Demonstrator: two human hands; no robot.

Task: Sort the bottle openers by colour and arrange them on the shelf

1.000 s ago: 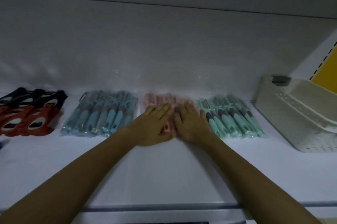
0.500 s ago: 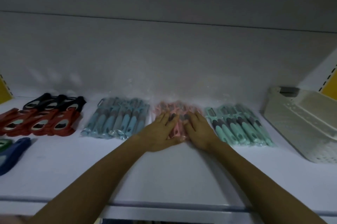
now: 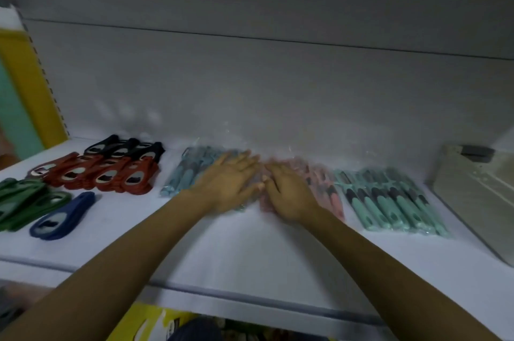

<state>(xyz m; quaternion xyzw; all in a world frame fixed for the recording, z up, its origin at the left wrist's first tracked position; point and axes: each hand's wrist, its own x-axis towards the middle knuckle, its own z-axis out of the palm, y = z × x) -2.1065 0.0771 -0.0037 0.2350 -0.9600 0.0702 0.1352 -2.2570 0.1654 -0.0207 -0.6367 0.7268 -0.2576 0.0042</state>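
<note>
**Colour rows nearly set on the shelf**

Head camera: A person leans both arms over a white shelf (image 3: 250, 251) where bottle openers lie grouped by colour along the back wall. The left hand (image 3: 228, 182) lies flat, fingers straight and grasping nothing, pressed on the right side of a row of pale blue openers (image 3: 180, 176) in clear wrappers. The right hand (image 3: 289, 193), also flat and released, rests on the pink openers (image 3: 328, 190) just beside them; the two thumbs almost meet. Motion blur softens both hands, so finer finger contact cannot be told.

To the right of the pink group, a tidy row of mint green openers (image 3: 395, 207) runs up to a pale basket (image 3: 478, 193) at the shelf's end. To the left, red openers (image 3: 111, 176) lie in a row with black openers (image 3: 125, 144) tucked behind them, touching. Nearer the front edge at far left, dark green openers (image 3: 25, 201) overlap loosely, and a single navy opener (image 3: 64, 215) lies beside them at an angle.

By the look of it, the sorting is largely done: every colour sits apart. What seems left is squaring up the blue and pink rows under the hands, and straightening the green and navy pieces.
</note>
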